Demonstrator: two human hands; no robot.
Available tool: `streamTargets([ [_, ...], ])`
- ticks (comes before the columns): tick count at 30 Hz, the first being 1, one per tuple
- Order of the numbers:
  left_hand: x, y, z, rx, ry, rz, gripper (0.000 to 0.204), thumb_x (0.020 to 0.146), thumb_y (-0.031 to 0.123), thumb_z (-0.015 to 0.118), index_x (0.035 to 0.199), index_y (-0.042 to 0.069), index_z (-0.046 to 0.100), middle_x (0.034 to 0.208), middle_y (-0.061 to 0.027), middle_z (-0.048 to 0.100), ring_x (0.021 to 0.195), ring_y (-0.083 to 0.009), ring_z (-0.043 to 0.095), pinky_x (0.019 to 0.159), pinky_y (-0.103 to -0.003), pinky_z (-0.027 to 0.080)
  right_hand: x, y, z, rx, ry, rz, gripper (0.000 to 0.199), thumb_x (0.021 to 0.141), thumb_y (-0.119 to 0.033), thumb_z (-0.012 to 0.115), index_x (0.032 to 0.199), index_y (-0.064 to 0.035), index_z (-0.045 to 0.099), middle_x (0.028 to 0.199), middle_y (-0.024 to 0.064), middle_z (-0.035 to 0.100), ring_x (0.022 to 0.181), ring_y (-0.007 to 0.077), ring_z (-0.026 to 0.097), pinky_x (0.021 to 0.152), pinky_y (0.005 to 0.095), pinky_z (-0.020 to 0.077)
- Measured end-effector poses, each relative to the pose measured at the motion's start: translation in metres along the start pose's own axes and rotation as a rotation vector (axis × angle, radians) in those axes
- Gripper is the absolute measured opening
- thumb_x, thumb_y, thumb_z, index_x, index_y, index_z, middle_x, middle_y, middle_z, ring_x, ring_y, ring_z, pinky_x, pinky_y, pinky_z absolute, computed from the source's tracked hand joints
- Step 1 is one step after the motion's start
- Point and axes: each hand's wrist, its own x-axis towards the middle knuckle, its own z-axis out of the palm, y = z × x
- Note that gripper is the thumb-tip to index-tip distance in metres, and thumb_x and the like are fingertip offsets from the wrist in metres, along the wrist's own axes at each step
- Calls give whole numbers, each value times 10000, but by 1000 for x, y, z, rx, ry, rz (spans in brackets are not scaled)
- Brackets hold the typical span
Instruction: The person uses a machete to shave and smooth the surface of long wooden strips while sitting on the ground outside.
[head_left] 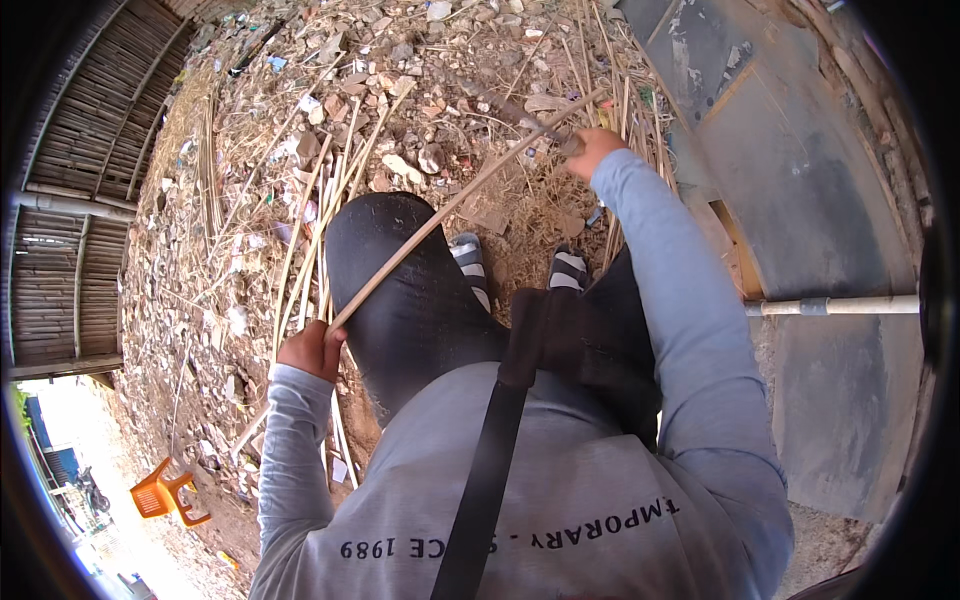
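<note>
A long, thin bamboo strip (420, 234) slants across my right-angled dark-trousered knee, from near left to far right. My left hand (312, 350) is closed round its near end. Beyond the knees my right hand (597, 153) grips the handle of a long-bladed knife (510, 108). Its dark blade points away to the left and crosses the strip near the far end; whether it lies over or under is hard to see. Several pale bamboo strips (318, 240) lie on the ground beside my left leg, partly hidden by the leg and hand.
Stones, dry straw and litter cover the ground (250, 190). More thin strips (625, 100) lie far right, beside grey sheet panels (800, 190) crossed by a pale pole (850, 307). A slatted bamboo wall (80, 270) stands left; an orange plastic chair (160, 492) is at lower left.
</note>
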Motion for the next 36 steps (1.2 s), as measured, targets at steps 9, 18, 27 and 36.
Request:
streamTargets([
  [9, -12, -20, 23, -120, 34, 29, 441, 925, 423, 520, 748, 20, 543, 617, -244, 543, 610, -460, 551, 563, -501, 423, -28, -19, -7, -87, 18, -266, 365, 704, -253, 656, 1009, -52, 656, 890, 197, 670, 820, 330, 656, 770, 397, 498],
  [18, -11, -5, -3, 29, -27, -19, 402, 921, 390, 532, 737, 32, 536, 613, -231, 570, 602, -447, 572, 571, -511, 447, -7, -9, -7, -33, 11, -54, 358, 706, -290, 667, 987, -67, 671, 920, 174, 672, 887, 328, 646, 805, 393, 501],
  [27, -2, -14, -8, -10, -59, 11, 413, 930, 418, 515, 778, 37, 565, 624, -213, 583, 619, -427, 590, 574, -485, 459, 2, -7, -2, -64, 67, -124, 358, 704, -268, 670, 999, -66, 669, 926, 173, 676, 883, 328, 645, 811, 393, 499],
  [36, 2, -4, -13, 16, -47, 31, 385, 926, 382, 531, 783, 28, 575, 638, -225, 591, 631, -428, 594, 592, -489, 464, 0, -4, 5, -98, 63, -63, 364, 788, -330, 614, 1000, -38, 661, 951, 173, 676, 886, 319, 655, 827, 410, 505],
])
